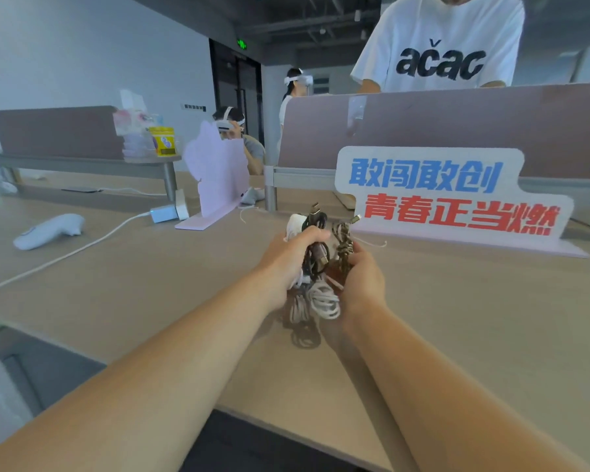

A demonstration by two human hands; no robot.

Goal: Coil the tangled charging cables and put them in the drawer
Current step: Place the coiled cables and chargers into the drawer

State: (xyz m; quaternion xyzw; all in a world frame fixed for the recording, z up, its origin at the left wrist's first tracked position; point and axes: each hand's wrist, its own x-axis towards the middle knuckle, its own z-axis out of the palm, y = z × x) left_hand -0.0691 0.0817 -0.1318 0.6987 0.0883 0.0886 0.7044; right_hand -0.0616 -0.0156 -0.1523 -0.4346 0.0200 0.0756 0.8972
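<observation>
Above the middle of the wooden desk (150, 294) I hold a bundle of charging cables. My left hand (286, 257) grips a black cable (315, 257) with a plug sticking up, together with a white cable (322, 301) whose loops hang below my hands. My right hand (363, 277) grips a braided brown cable (343, 247) with its connector pointing up. The two hands are close together and the cables run between them. No drawer is in view.
A pink sign with blue and red lettering (450, 195) stands just behind my hands. To the left lie a white controller (50, 229) and a white cord (65, 255) leading to a charger (166, 212). A desk divider (457, 127) and other people stand beyond.
</observation>
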